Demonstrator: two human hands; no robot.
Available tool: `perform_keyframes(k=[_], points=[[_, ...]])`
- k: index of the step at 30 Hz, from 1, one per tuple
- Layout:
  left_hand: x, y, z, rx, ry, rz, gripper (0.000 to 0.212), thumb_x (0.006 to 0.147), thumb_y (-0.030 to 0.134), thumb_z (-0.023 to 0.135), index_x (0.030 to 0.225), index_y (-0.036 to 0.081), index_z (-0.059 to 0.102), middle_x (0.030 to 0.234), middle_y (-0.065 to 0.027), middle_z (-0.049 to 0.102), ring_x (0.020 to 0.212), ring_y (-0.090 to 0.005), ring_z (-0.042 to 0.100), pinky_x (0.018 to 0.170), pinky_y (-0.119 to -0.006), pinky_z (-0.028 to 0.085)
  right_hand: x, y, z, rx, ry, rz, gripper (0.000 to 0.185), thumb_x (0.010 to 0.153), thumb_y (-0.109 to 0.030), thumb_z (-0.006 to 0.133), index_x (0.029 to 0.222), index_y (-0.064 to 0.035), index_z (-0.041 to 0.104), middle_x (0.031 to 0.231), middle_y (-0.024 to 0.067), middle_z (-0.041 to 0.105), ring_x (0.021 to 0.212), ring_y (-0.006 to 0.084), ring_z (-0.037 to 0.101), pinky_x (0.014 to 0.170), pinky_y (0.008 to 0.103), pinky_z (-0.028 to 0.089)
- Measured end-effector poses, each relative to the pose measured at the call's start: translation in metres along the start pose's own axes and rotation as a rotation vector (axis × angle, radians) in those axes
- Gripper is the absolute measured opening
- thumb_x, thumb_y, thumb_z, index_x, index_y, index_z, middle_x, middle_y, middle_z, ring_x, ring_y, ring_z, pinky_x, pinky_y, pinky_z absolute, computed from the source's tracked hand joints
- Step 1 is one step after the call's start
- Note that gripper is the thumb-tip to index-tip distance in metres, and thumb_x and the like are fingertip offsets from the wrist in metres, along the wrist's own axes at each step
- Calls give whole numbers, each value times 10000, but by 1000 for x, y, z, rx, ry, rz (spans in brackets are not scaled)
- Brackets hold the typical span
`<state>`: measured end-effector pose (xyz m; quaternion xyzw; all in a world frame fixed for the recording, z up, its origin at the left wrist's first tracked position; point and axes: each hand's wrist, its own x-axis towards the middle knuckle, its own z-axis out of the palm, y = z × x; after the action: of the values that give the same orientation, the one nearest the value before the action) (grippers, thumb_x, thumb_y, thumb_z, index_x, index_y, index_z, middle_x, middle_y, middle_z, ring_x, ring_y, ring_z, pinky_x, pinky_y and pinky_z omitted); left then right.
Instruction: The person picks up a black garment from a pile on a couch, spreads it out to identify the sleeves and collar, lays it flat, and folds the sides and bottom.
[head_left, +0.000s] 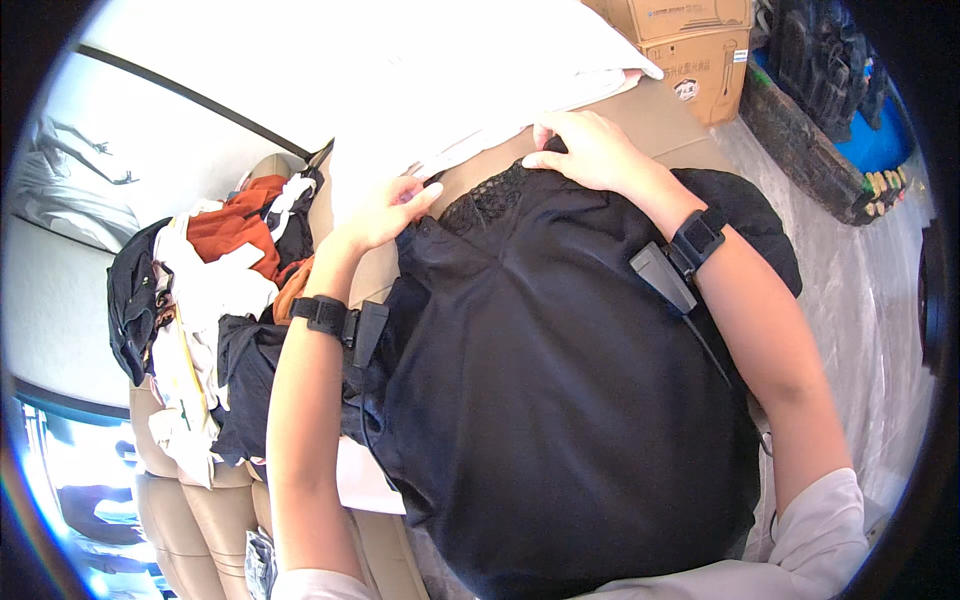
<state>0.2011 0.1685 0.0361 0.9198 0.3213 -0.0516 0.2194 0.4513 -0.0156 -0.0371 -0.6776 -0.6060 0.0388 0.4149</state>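
A black garment (555, 360) with a lace-trimmed neckline (484, 202) spreads out in front of me, its lower part reaching down to my lap. My left hand (382, 214) pinches its upper left corner between thumb and fingers. At the upper right corner, my right hand (589, 146) grips a bunched bit of the same black fabric. Black straps with small grey devices sit on both of my forearms, and thin cables run from them. Folds of the garment hide part of the seat beneath it.
Left of me, a pile of mixed clothes (225, 262) lies on a beige sofa (195, 517). White fabric (480, 67) covers the surface ahead. Cardboard boxes (694, 67) stand at the back right, near a dark rock ornament (814, 67) with a blue basin.
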Motion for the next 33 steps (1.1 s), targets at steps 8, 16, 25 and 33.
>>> perform_keyframes(k=[8, 16, 25, 33], points=[[-36, 8, -17, 55, -12, 117, 307, 894, 324, 735, 874, 23, 678, 774, -4, 613, 750, -121, 541, 717, -273, 441, 2, -9, -11, 26, -124, -44, 272, 845, -312, 752, 870, -64, 644, 934, 123, 649, 961, 306, 613, 847, 400, 491], [-55, 18, -14, 164, -27, 295, 236, 762, 103, 819, 836, 4, 618, 863, -58, 666, 853, -188, 614, 822, -318, 479, -1, -4, -24, -171, -87, -238, 139, 793, -153, 761, 864, -78, 668, 1045, 69, 601, 1127, 288, 507, 1012, 418, 377], [-72, 27, -9, 18, 124, 513, 320, 695, -21, 792, 746, 47, 483, 962, -87, 696, 961, -226, 645, 898, -360, 482, 3, -34, -36, 20, 12, -244, 75, 820, -69, 705, 861, -46, 647, 780, 74, 616, 761, 251, 591, 720, 346, 475], [-83, 43, -5, 152, -13, 237, 247, 726, 6, 784, 819, 44, 558, 958, -74, 679, 906, -238, 617, 888, -344, 459, -3, -48, -35, 174, -262, -179, 211, 806, -97, 735, 975, -28, 628, 789, 77, 600, 750, 232, 591, 698, 361, 481]])
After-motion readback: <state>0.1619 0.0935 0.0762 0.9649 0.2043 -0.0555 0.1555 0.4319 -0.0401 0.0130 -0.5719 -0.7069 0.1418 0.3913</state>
